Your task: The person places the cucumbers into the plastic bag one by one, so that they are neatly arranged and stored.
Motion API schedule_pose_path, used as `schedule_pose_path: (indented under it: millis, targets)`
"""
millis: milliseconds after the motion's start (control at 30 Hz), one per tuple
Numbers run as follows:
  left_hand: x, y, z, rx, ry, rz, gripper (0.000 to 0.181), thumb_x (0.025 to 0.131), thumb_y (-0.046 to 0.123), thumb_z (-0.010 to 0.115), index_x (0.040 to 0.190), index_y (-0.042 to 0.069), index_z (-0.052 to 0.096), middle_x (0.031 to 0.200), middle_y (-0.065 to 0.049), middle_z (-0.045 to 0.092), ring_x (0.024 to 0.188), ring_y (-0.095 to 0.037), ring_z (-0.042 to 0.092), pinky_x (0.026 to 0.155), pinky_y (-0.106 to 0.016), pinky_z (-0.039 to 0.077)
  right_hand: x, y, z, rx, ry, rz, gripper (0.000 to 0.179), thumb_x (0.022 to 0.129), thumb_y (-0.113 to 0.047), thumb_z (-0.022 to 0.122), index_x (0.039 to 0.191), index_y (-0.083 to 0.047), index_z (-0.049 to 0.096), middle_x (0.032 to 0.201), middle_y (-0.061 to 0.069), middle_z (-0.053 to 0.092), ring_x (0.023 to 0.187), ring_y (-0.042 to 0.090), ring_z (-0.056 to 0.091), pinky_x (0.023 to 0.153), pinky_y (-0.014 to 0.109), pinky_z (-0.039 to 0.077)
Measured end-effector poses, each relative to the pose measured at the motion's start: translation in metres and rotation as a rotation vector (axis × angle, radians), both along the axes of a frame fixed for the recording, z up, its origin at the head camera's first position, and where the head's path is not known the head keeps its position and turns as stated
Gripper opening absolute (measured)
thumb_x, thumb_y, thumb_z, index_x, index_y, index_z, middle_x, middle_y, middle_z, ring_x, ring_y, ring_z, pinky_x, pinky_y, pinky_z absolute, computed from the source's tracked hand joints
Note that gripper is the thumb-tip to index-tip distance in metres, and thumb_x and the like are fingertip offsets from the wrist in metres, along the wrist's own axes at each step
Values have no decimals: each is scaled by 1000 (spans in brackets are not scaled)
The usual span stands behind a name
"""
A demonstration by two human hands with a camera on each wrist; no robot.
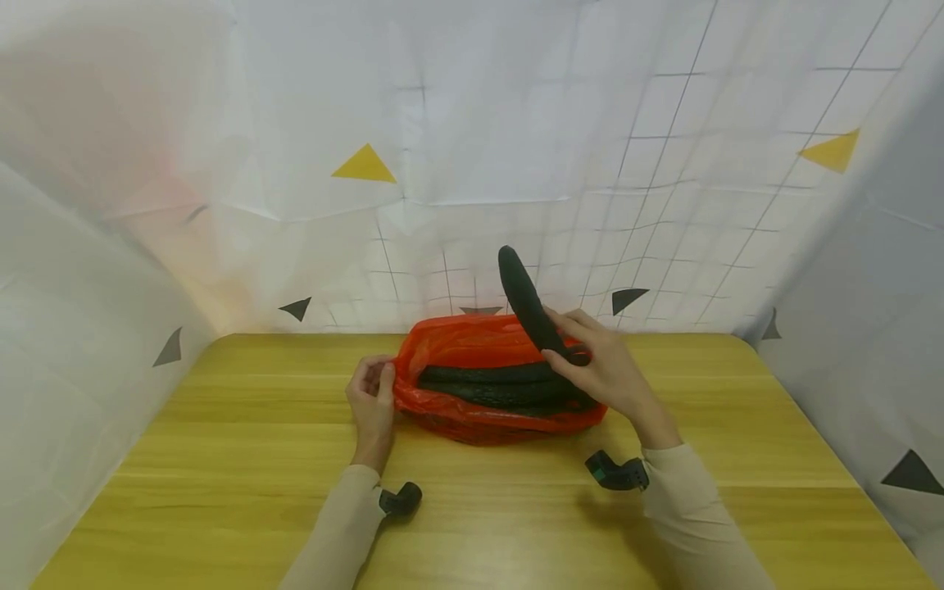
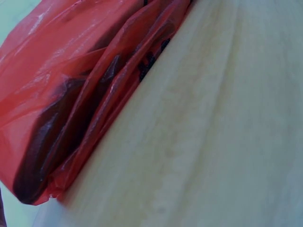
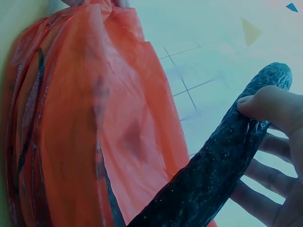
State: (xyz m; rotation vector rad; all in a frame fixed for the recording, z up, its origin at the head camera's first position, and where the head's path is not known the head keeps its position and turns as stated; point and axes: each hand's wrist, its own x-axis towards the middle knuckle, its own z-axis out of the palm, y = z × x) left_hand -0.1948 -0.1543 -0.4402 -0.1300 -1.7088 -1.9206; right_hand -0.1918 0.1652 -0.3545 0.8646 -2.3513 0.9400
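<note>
A red plastic bag (image 1: 457, 430) lies on the table with its mouth spread wide, and several dark green cucumbers (image 1: 490, 393) lie lengthwise inside. My right hand (image 1: 601, 369) grips one cucumber (image 1: 525, 295) near its lower end, tilted up above the bag's right part. In the right wrist view, thumb and fingers are on opposite sides of this bumpy cucumber (image 3: 203, 161). My left hand (image 1: 372, 397) pinches the bag's left edge. The left wrist view shows the bag's side (image 2: 71, 94) with dark shapes through the plastic; almost nothing of the left hand appears there.
The bag rests on a wood-grain table (image 1: 243, 459) near its far edge. Behind stands a white sheet (image 1: 472, 147) with grid lines and yellow and dark triangles. A small black wrist device (image 1: 401, 500) is on the left sleeve, another device (image 1: 618, 473) on the right.
</note>
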Motion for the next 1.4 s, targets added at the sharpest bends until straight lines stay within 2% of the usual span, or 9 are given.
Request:
schedule_pose_path:
  millis: [200, 467, 633, 900, 967, 1033, 1267, 1400]
  targets:
    - [-1, 0, 0, 4, 13, -3, 18, 91, 2, 58, 101, -12, 60, 88, -4, 63, 79, -9, 58, 71, -17, 47, 0, -5, -2, 28, -47, -2, 59, 82, -16, 73, 136, -22, 50, 111, -1, 63, 93, 14, 62, 73, 33, 55]
    - [0, 0, 0, 9, 4, -8, 19, 91, 2, 58, 101, -13, 59, 87, -3, 62, 78, -10, 57, 71, -17, 47, 0, -12, -8, 59, -55, 7, 48, 82, -17, 73, 126, -16, 55, 109, 2, 65, 92, 17, 62, 73, 35, 54]
    - [0, 0, 0, 12, 9, -15, 19, 91, 2, 58, 102, -14, 59, 87, -2, 62, 79, -10, 57, 72, -17, 47, 3, -17, -9, 100, -84, -25, 49, 82, -22, 74, 127, -21, 55, 110, -1, 65, 93, 16, 63, 74, 36, 53]
    - [-14, -5, -20, 31, 2, -9, 18, 91, 6, 59, 102, -8, 62, 88, 0, 63, 80, -10, 58, 72, -18, 48, 3, -24, -13, 168, -91, -25, 46, 82, -23, 73, 126, -21, 56, 112, -2, 66, 91, 15, 64, 72, 34, 53]
    - [-15, -5, -21, 34, 5, -9, 18, 91, 7, 60, 102, -8, 62, 89, 1, 63, 80, -10, 58, 72, -17, 48, 2, -25, -15, 184, -90, -24, 45, 82, -24, 73, 124, -21, 57, 110, -3, 66, 91, 15, 64, 73, 33, 53]
    - [-14, -4, -18, 38, 12, -15, 19, 91, 6, 60, 102, -9, 61, 89, 0, 63, 80, -10, 58, 72, -18, 48, 2, -26, -17, 191, -95, -15, 44, 82, -24, 73, 124, -21, 57, 110, -3, 66, 91, 14, 64, 75, 34, 54]
    - [-2, 0, -1, 34, 28, -25, 19, 90, 1, 58, 101, -15, 58, 87, -4, 63, 78, -10, 57, 70, -17, 47, 1, -28, -22, 212, -109, 3, 42, 84, -25, 71, 123, -22, 58, 113, -3, 66, 93, 15, 66, 77, 35, 54]
    - [-2, 0, 0, 49, 24, -36, 19, 91, 0, 58, 102, -15, 58, 87, -3, 63, 78, -10, 58, 69, -18, 47, 0, -30, -25, 223, -97, 9, 40, 83, -25, 72, 121, -21, 59, 112, -4, 66, 93, 15, 66, 76, 34, 55]
